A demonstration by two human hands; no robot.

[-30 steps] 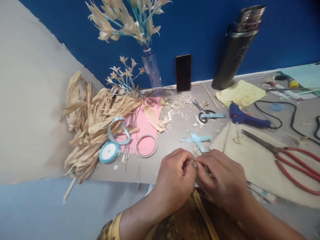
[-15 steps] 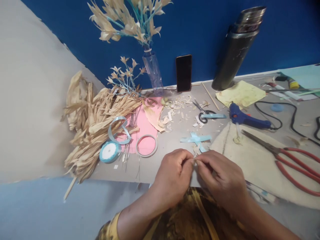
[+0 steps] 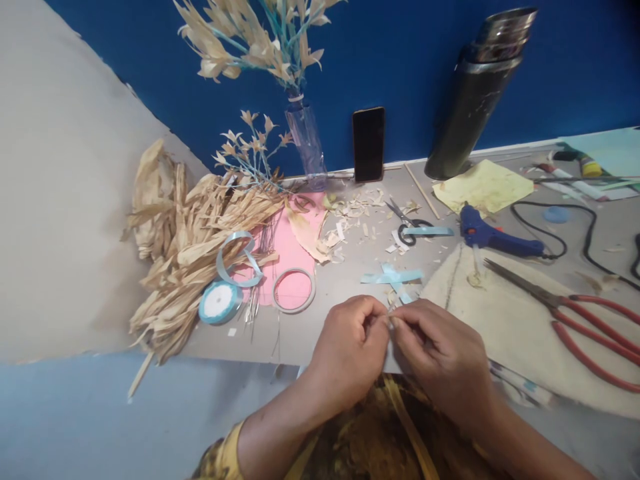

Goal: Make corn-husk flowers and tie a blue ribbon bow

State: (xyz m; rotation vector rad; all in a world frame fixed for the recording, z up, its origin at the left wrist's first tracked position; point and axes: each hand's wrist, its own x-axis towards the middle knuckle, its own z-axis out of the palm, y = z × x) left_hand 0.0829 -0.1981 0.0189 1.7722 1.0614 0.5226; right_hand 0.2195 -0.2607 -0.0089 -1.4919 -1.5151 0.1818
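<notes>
My left hand [image 3: 350, 350] and my right hand [image 3: 440, 357] meet at the near edge of the table, fingertips pinched together on a small pale husk piece [image 3: 389, 319] between them. Most of that piece is hidden by the fingers. Just beyond the fingertips lie short light-blue ribbon pieces [image 3: 393, 277]. A long husk strip [image 3: 407, 427] runs down over my lap below the hands.
A pile of dried husks [image 3: 190, 247], a blue ribbon spool [image 3: 219, 303], a tape ring [image 3: 293, 291] and pink paper [image 3: 293, 257] lie left. Small scissors [image 3: 407, 223], a blue glue gun [image 3: 493, 238], red-handled shears [image 3: 575, 313], a phone [image 3: 369, 144], a flask [image 3: 473, 100] and a vase of husk flowers [image 3: 305, 143] stand behind.
Both hands have shifted slightly away from me and stayed pinched together on the small piece. Nothing on the table has moved.
</notes>
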